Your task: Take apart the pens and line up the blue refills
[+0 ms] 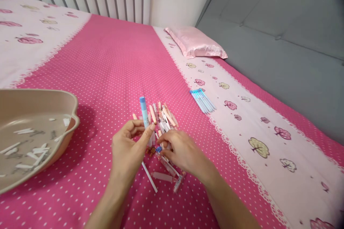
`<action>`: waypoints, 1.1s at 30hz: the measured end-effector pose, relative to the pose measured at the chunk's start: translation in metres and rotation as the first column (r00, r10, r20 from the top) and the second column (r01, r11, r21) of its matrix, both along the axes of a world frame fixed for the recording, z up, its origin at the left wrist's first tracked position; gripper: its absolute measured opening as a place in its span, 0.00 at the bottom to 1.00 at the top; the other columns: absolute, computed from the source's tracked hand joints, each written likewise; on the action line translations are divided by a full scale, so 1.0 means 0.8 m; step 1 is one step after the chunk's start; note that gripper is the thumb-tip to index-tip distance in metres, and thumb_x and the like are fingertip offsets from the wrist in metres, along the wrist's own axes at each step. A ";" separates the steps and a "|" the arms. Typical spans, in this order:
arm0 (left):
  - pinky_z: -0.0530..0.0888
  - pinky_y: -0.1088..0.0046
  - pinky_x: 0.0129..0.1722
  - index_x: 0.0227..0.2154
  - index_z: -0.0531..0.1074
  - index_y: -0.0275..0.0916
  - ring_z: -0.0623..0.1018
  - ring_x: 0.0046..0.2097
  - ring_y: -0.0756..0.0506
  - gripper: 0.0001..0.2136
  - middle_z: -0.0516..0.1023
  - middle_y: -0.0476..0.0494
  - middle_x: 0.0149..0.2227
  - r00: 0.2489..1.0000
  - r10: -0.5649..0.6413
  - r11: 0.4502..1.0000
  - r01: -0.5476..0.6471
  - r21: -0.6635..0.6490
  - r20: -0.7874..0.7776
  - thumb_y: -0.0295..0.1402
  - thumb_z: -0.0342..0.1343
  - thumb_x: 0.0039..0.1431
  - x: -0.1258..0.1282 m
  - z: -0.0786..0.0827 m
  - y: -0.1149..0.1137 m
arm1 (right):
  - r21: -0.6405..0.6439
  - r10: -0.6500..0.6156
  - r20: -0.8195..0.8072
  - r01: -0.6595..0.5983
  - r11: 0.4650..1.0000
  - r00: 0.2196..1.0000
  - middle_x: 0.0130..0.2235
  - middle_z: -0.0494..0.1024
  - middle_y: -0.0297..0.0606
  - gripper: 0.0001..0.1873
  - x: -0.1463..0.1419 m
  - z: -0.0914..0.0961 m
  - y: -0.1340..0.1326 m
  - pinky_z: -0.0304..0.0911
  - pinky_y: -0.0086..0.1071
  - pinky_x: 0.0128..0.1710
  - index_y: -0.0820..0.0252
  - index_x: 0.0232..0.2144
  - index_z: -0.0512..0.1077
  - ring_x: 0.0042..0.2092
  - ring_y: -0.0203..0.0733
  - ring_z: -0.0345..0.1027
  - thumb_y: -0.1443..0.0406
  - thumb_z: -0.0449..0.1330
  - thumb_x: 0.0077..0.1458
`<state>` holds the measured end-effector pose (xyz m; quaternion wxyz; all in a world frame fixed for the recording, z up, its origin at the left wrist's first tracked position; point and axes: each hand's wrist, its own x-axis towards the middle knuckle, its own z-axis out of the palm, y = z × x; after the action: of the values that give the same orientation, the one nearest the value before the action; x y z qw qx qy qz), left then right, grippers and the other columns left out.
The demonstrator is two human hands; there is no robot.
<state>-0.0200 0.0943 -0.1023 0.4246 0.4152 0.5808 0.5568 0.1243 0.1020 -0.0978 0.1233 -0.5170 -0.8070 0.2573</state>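
Observation:
My left hand (128,147) is closed around a light blue pen with a blue cap (143,111), held upright over a pile of pens (162,118) on the pink dotted bedspread (113,61). Most pens in the pile have peach or pink caps. My right hand (179,150) rests on the near side of the pile, its fingers pinched on a small blue-tipped piece (158,149). Clear pen barrels and a thin white refill (149,176) lie just below my hands.
A beige tub (72,107) with white scraps inside sits at the left. A bundle of blue pens (202,100) lies to the right on the pale border. A pink pillow (195,42) lies at the back, against a grey padded headboard (282,43).

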 end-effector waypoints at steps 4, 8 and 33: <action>0.71 0.78 0.28 0.30 0.71 0.35 0.75 0.29 0.50 0.13 0.77 0.46 0.29 1.000 -0.012 1.000 0.012 -0.011 0.011 0.38 0.62 0.45 0.001 0.002 0.000 | -0.027 0.037 0.118 -0.034 0.999 0.992 0.34 0.73 0.36 0.10 -0.005 -0.004 -0.001 0.56 0.30 0.33 0.54 0.34 0.75 0.35 0.39 0.66 0.71 0.58 0.49; 0.71 0.77 0.29 0.30 0.71 0.35 0.75 0.29 0.50 0.12 0.77 0.46 0.29 1.000 -0.027 1.000 0.027 -0.016 0.017 0.37 0.63 0.45 0.002 0.003 -0.001 | -0.024 0.035 0.136 -0.032 0.999 0.990 0.33 0.72 0.35 0.11 -0.009 -0.005 -0.001 0.55 0.29 0.32 0.53 0.33 0.75 0.35 0.39 0.65 0.71 0.57 0.49; 0.71 0.77 0.25 0.28 0.71 0.35 0.75 0.27 0.49 0.11 0.76 0.46 0.26 0.988 -0.142 0.989 0.139 -0.040 -0.066 0.37 0.62 0.46 0.007 0.006 -0.003 | -0.271 -0.306 -0.676 0.160 0.949 0.671 0.35 0.74 0.38 0.08 0.024 0.014 0.016 0.67 0.31 0.33 0.60 0.37 0.67 0.37 0.37 0.71 0.62 0.56 0.55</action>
<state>-0.0146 0.0920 -0.0974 0.4497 0.4666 0.5741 0.5004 0.1434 0.1145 -0.0869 0.4068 -0.4858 -0.5957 0.4937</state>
